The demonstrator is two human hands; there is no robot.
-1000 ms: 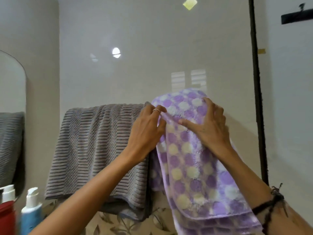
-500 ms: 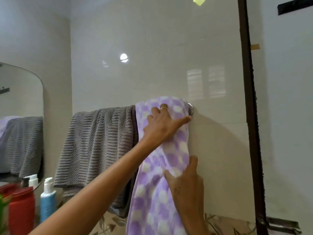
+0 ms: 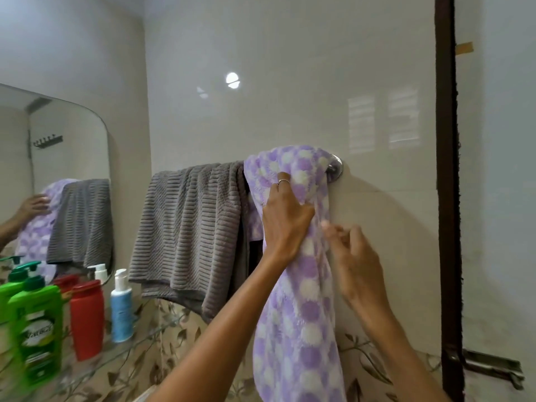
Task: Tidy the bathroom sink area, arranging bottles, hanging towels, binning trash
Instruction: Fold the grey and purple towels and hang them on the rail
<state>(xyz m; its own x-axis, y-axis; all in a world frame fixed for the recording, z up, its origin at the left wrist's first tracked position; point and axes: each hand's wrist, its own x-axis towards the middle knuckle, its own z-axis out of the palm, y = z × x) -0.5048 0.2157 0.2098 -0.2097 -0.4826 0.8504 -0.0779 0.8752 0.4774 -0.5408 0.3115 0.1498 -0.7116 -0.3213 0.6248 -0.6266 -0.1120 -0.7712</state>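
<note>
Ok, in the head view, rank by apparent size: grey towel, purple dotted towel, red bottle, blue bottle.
1-2. grey towel and purple dotted towel: similar, not ranked; the purple one is partly hidden and cropped.
3. red bottle.
4. blue bottle, though it stands farther back.

Pretty clearly a home bathroom we're looking at. Glossy pale wall tiles [image 3: 290, 82] are covering everything, with a leaf-pattern tile border [image 3: 162, 338] running lower down. A chrome towel bar [image 3: 335, 166] is carrying a grey ribbed towel [image 3: 191, 227] and a fluffy purple polka-dot towel [image 3: 298, 314]. On the left a rounded mirror [image 3: 58, 169] is reflecting the towels, and a glass shelf [image 3: 121, 352] is holding a green pump bottle [image 3: 36, 329], a red bottle [image 3: 87, 317] and a blue bottle [image 3: 121, 309].
</note>
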